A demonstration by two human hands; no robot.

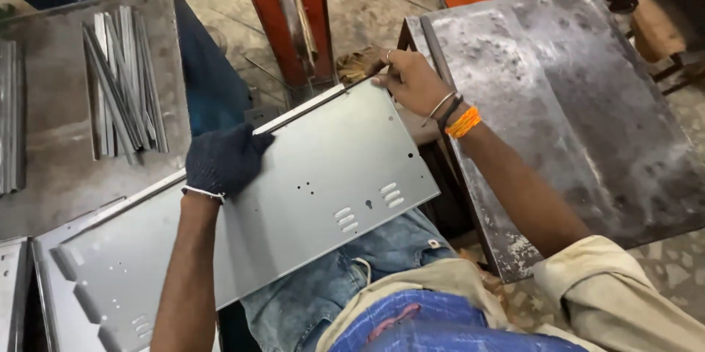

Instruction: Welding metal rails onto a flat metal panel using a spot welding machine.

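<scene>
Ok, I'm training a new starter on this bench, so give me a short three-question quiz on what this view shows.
1. True or false: both hands wear gloves.
2. Which hand grips the far corner of the metal panel: A left, B right?
3. What lies on the grey table at left?

Key:
1. False: only the left hand is gloved.
2. B, the bare right hand.
3. A bundle of metal strips.

A pale grey sheet-metal panel (323,168) meets a dark navy knit glove on the left hand (224,159), orange and black bangles ring the bare right hand (413,81), blue jeans (352,278) lie below, and the mottled grey bench (573,102) sits beside an orange-red post (290,18).
</scene>
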